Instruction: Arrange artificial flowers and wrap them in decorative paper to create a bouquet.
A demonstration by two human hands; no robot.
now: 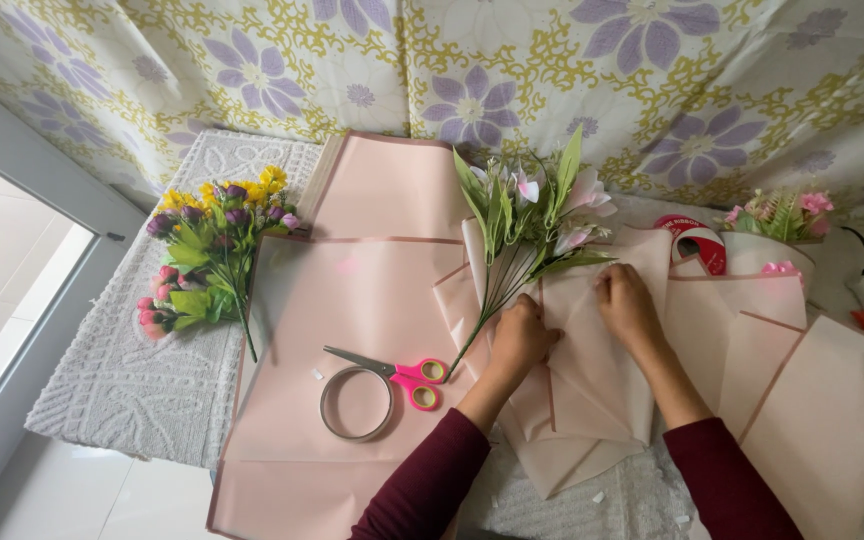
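Wrapping artificial flower spray (522, 215) in pink paper (592, 370).
Left hand (520, 338) closed on stems; right hand (627, 305) flat, fingers together, pressing fold just beside.

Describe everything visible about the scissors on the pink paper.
The scissors have bright pink plastic handles with yellowish inner loops and grey metal blades. They lie flat and shut on a large pink paper sheet, blades pointing left, handles right. The blades cross over the rim of a roll of clear tape. Neither hand touches them; the left hand is nearest.

Bright, even daylight from left; soft faint shadows under scissors (397, 373) and hands. No glare. Sharp focus; slight wide-angle bending at edges.
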